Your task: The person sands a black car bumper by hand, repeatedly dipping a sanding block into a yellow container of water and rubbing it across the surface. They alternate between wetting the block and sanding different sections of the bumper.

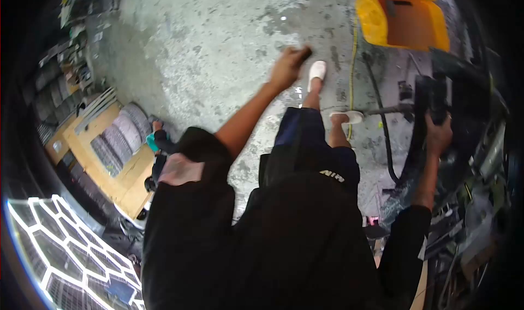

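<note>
My left hand [287, 70] is stretched out over the floor with its fingers closed. A small dark object [307, 53] sticks out past the fingertips; its kind cannot be made out. At the right, my right hand [438, 136] is closed on the lower end of a black boxy tool [432, 94]. A dark pipe [388, 109] runs leftward from beside that tool, passing near my foot. Large dark panels lie just behind the right hand, and poor light hides their shape.
A yellow bin [373, 23] stands at the upper right. A yellow hose [352, 64] and a black hose [382, 119] cross the concrete floor [218, 42]. To the left, tyres [121, 135] rest by a wooden board [82, 146], with another person [158, 141] beside them.
</note>
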### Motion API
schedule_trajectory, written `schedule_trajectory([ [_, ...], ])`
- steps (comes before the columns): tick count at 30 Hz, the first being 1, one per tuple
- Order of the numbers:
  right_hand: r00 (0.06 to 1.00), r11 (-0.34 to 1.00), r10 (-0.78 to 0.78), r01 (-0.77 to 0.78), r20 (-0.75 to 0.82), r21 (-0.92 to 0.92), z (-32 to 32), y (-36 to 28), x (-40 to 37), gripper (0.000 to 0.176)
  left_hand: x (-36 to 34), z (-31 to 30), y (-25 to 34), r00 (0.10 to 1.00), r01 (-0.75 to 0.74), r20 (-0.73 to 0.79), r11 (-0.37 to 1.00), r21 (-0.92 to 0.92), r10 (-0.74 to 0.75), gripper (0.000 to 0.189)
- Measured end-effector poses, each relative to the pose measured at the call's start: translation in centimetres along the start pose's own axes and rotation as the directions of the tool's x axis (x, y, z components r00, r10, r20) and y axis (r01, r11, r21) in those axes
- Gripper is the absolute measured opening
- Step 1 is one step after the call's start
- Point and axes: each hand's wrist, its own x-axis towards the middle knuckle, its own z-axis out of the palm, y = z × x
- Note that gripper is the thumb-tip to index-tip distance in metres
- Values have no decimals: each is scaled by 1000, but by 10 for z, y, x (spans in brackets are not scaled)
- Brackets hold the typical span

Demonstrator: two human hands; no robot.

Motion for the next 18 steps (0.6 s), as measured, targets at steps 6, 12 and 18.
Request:
schedule_trajectory([
  [6,923,943,-312,330,-226,44,-78,-73,-56,61,-67,-70,-47,982,186,6,974,131,-188,52],
  [12,647,838,228,-511,727,191,72,74,-310,32,-70,-56,-46,991,135,-35,971,198,-131,54],
  [18,831,820,244,-451,499,351,102,87,-340,34,-11,-44,34,960,100,240,977,187,-144,56],
])
